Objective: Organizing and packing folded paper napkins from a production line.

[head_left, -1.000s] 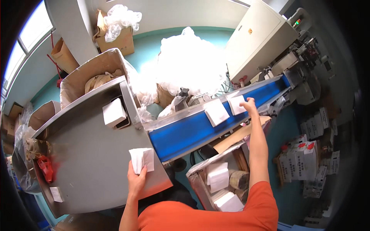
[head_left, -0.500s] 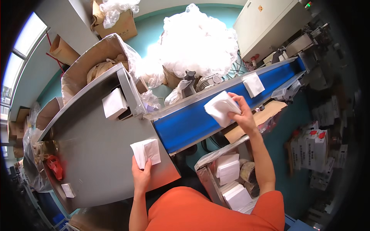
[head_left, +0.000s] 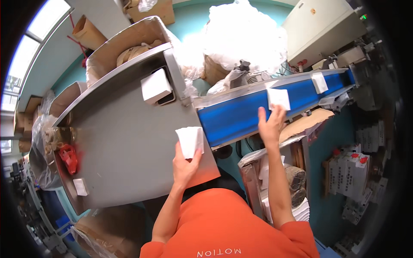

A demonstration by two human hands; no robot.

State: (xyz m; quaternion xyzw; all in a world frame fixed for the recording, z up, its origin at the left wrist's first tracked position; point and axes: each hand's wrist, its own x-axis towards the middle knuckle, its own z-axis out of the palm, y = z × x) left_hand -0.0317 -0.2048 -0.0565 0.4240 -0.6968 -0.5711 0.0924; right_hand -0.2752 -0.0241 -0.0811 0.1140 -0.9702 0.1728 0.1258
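Note:
Pinched between thumb and fingers of my left hand (head_left: 184, 167) is a stack of folded white paper napkins (head_left: 189, 139), held over the right edge of the grey metal table (head_left: 124, 142). My right hand (head_left: 271, 127) reaches over the blue conveyor belt (head_left: 232, 121), thumb and fingers apart. Its fingertips overlap the near edge of a second napkin stack (head_left: 278, 97) lying on the belt; whether they touch it I cannot tell. Another white stack (head_left: 319, 82) lies farther along the belt. A white block-shaped stack (head_left: 155, 87) sits by a dark opening at the table's far corner.
An open box (head_left: 297, 187) with white stacks and brown rolls stands below the belt. A large carton (head_left: 103, 56) is behind the table. A red object (head_left: 68, 159) and a small white packet (head_left: 80, 187) lie at the table's left. White plastic bags (head_left: 245, 38) pile up beyond the belt.
My right hand held a napkin stack above the belt; now its fingers are apart beside a stack lying on the belt. The left hand still holds its stack. The whole view has shifted.

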